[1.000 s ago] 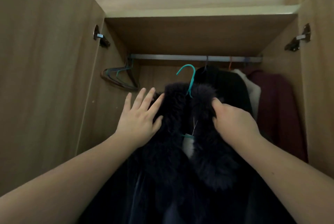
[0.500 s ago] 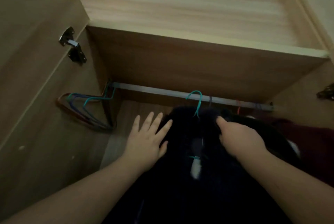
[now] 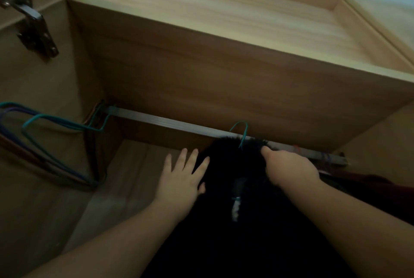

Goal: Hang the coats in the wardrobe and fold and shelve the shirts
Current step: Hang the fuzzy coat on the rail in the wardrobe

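A black coat with a furry collar [image 3: 233,161] hangs from a teal wire hanger [image 3: 243,133] whose hook is at the metal wardrobe rail [image 3: 170,121]; whether the hook rests over the rail I cannot tell. My right hand [image 3: 289,169] grips the coat's collar at its right shoulder. My left hand [image 3: 182,176] lies flat with fingers spread against the coat's left shoulder. The coat's lower part fills the dark bottom of the view.
Several empty wire hangers [image 3: 51,141] hang bunched at the rail's left end. Other garments, one dark red [image 3: 380,190], hang at the right. A wooden shelf [image 3: 224,37] sits just above the rail. A door hinge [image 3: 31,28] is at upper left.
The coat on its hanger has risen up to the rail, both hands moving with it. My view has tilted upward and closer to the shelf.
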`<state>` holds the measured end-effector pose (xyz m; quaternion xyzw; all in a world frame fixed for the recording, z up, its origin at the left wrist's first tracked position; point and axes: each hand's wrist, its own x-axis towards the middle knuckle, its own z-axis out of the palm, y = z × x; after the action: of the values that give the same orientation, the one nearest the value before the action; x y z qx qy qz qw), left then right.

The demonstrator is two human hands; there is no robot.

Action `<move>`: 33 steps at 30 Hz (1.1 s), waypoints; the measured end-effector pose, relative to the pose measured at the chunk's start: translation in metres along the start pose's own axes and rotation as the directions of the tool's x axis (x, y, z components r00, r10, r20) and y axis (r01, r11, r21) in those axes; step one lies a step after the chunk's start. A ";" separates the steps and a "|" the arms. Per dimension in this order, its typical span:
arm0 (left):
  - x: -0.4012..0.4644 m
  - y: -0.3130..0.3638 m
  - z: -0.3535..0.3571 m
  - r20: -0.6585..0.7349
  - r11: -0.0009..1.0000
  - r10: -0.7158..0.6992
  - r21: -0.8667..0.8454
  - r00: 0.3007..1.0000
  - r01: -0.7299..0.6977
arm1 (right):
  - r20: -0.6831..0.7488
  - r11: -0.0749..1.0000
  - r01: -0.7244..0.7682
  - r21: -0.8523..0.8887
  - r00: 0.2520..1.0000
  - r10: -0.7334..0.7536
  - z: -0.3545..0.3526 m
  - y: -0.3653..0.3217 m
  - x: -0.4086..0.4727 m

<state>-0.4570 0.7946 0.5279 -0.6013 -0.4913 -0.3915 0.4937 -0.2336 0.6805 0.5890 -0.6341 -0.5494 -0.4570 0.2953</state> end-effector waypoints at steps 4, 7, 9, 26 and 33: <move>0.005 0.005 0.020 0.089 0.998 -0.053 0.026 0.995 0.051 | 0.012 0.998 0.035 -0.050 0.999 -0.035 0.009 -0.006 0.010; 0.001 0.005 0.040 0.112 0.999 -0.032 0.039 0.993 0.028 | 0.051 0.996 0.055 -0.075 0.997 -0.051 0.011 -0.010 0.009; -0.008 0.003 0.043 0.103 0.999 -0.024 0.032 0.994 0.020 | 0.071 0.995 0.054 -0.087 0.996 -0.048 0.010 -0.014 0.005; -0.082 -0.023 -0.054 -0.013 0.995 0.046 -0.093 0.999 -0.047 | 0.012 0.969 0.170 -0.180 0.985 -0.170 -0.019 -0.023 -0.091; -0.152 -0.029 -0.142 0.057 0.999 0.014 -0.047 0.998 -0.011 | 0.121 0.975 0.210 -0.068 0.972 -0.201 -0.059 0.006 -0.172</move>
<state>-0.5150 0.6250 0.4177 -0.6266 -0.4923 -0.3826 0.4676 -0.2387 0.5543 0.4584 -0.6101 -0.6092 -0.4700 0.1892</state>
